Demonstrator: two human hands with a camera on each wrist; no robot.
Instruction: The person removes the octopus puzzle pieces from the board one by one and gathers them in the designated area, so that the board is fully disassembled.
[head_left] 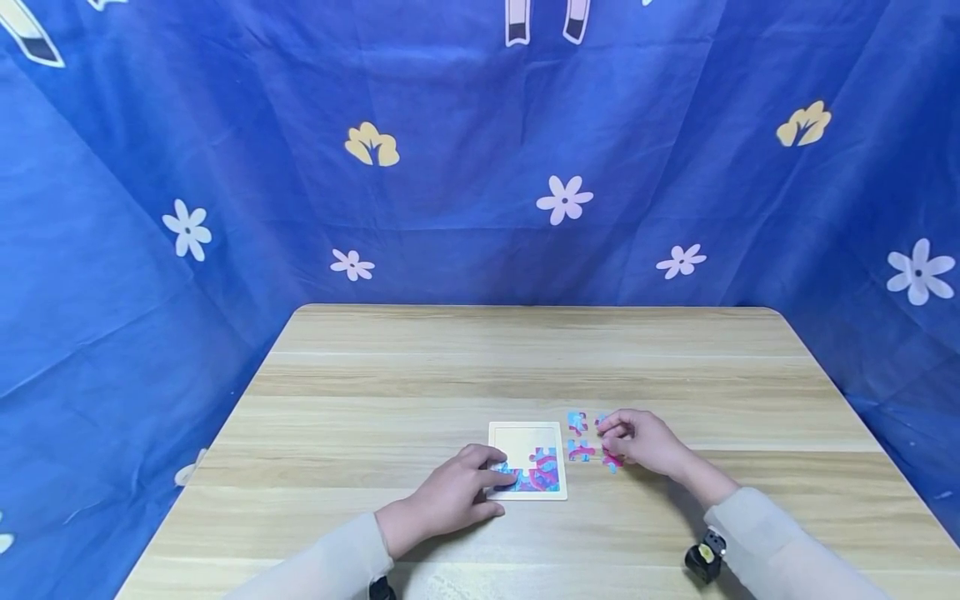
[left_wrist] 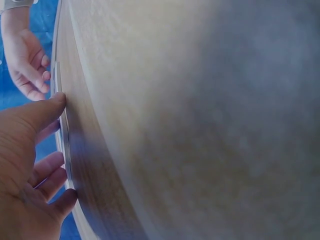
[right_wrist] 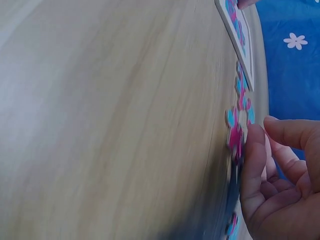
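A square puzzle tray [head_left: 527, 428] with a pale border lies on the table, its lower and right parts filled with blue-and-pink pieces. My left hand [head_left: 455, 492] rests at the tray's left side, fingers spread; in the left wrist view its fingertips touch the thin tray edge [left_wrist: 66, 145]. To the right of the tray lie several loose puzzle pieces, among them an upper piece [head_left: 577, 422] and a lower piece [head_left: 580, 451]. My right hand [head_left: 643, 442] is bent over the rightmost pieces, fingertips beside a partly covered piece [head_left: 601, 419]. Whether they pinch it is hidden.
The wooden table [head_left: 375, 375] reaches back to a blue flowered curtain [head_left: 465, 208], which also hangs at both sides. In the right wrist view another piece [right_wrist: 232, 226] lies near the lower edge, beneath the right hand.
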